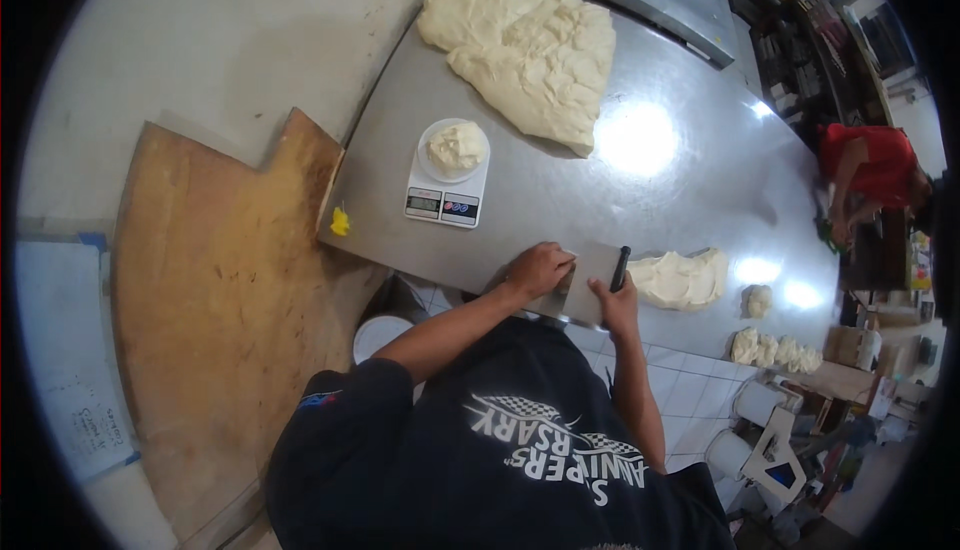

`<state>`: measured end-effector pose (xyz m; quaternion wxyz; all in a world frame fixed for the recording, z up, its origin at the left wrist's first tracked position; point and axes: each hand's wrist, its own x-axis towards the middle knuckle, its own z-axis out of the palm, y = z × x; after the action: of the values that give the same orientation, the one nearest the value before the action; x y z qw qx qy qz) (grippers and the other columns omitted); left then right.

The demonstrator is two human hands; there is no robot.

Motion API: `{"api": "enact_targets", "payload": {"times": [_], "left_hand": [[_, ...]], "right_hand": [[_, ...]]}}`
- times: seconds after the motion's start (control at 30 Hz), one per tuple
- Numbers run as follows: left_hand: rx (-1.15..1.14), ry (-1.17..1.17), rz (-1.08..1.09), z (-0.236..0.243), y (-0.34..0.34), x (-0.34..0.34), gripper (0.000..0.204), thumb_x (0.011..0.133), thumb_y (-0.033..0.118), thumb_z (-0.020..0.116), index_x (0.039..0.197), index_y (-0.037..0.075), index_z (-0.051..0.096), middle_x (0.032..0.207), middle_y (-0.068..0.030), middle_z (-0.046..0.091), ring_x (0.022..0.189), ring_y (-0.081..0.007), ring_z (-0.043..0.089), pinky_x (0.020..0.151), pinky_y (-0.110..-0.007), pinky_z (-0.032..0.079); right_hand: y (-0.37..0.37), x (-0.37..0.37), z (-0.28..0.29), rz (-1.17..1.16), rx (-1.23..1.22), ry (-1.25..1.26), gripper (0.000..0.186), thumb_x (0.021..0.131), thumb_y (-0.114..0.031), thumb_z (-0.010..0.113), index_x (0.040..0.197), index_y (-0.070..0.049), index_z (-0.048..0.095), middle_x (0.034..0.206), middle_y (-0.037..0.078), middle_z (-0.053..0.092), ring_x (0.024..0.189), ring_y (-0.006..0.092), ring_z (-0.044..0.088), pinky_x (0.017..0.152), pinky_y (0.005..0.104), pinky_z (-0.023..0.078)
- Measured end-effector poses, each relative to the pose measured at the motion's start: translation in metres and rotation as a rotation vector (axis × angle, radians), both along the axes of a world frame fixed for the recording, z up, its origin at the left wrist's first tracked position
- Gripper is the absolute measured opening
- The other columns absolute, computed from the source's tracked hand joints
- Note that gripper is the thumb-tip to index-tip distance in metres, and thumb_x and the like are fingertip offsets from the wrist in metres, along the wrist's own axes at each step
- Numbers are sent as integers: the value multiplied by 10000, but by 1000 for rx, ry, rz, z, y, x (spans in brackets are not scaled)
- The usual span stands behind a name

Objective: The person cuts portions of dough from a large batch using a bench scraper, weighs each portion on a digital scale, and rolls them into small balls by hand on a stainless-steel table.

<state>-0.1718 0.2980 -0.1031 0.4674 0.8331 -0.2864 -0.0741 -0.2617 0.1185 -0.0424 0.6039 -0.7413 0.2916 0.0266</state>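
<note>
While the right hand (615,310) closes around a flat metal scraper (584,295) at its black handle, the left hand (541,268) lies at nine o'clock to the blade, its fingers bent and close together; whether they pinch anything cannot be told. Clock positions are read from the hands. At three o'clock, just beside the scraper, an elongated dough slab (682,282) rests on the steel table (700,190). Farther out in that direction lies a single small lump (758,300), with a row of dough pieces (775,350) between three and four o'clock. At ten o'clock, a white digital scale (468,190) bears a dough portion (457,147) in a shallow dish. Between eleven and twelve o'clock spreads the large dough mass (530,55). Toward two o'clock, well apart, appears a person in red (880,170).
</note>
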Motion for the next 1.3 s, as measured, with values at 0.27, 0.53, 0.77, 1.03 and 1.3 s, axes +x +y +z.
{"api": "enact_targets", "payload": {"times": [0.27, 0.53, 0.77, 1.03, 1.3], "left_hand": [[-130, 238, 142, 5, 16, -9, 253, 930, 232, 743, 1075, 30, 793, 982, -197, 763, 862, -362, 743, 791, -412, 586], [-59, 197, 183, -9, 25, -10, 258, 917, 236, 749, 1058, 24, 791, 1019, -189, 769, 898, -354, 752, 809, -417, 590], [51, 150, 225, 0, 41, 8, 228, 909, 203, 750, 1051, 26, 770, 973, -181, 766, 826, -324, 751, 774, -406, 592], [-191, 162, 311, 4, 54, 8, 201, 949, 119, 710, 1126, 29, 742, 1029, -168, 694, 805, -287, 709, 727, -372, 577], [-117, -61, 112, -7, 30, -2, 298, 957, 98, 703, 1251, 56, 724, 1041, -166, 683, 847, -322, 697, 760, -405, 580]], "right_hand": [[14, -2, -2, 92, -240, 73, 413, 852, -212, 816, 1081, 50, 595, 925, 203, 722, 803, 289, 712, 724, 401, 564], [44, 16, -31, 242, -638, 48, 481, 878, -222, 765, 1132, 34, 447, 874, 357, 681, 832, 561, 676, 734, 590, 527], [56, 33, -38, 244, -548, 38, 493, 871, -241, 785, 1132, 28, 465, 900, 351, 691, 866, 546, 687, 757, 573, 538], [23, 25, -28, 38, -46, 43, 456, 863, -227, 824, 1159, 45, 610, 980, 164, 727, 872, 233, 703, 794, 374, 558], [16, 11, -11, 0, -110, -61, 447, 872, -188, 816, 1175, 48, 588, 992, 181, 729, 885, 244, 715, 798, 382, 568]]}}
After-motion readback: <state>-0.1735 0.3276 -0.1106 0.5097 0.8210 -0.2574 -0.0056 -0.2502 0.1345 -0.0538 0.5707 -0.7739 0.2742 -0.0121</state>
